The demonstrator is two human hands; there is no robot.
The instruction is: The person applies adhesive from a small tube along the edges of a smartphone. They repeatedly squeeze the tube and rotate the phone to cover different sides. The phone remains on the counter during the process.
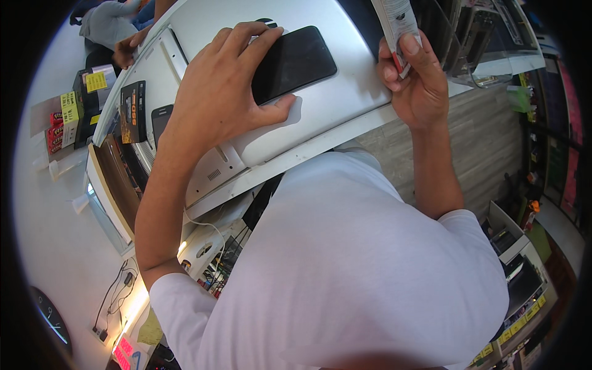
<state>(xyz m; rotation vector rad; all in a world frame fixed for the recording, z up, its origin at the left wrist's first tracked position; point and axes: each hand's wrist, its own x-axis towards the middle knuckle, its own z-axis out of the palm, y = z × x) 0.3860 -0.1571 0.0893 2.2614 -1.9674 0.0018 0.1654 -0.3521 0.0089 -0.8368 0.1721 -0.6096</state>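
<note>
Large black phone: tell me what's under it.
A smooth pale surface shows around the large black phone. Whatever is directly beneath is covered by it, and the left hand hides its left end.

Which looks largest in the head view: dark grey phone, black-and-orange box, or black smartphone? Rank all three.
1. Black smartphone
2. Black-and-orange box
3. Dark grey phone, partly covered

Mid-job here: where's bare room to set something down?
Two patches on the smooth silver-white panel: right of the flat black smartphone, toward the right hand holding a white-and-red packet; and between the smartphone and the white table edge. Crowding is on the left, where a small dark phone and a black-and-orange box sit beyond the left hand.
</note>
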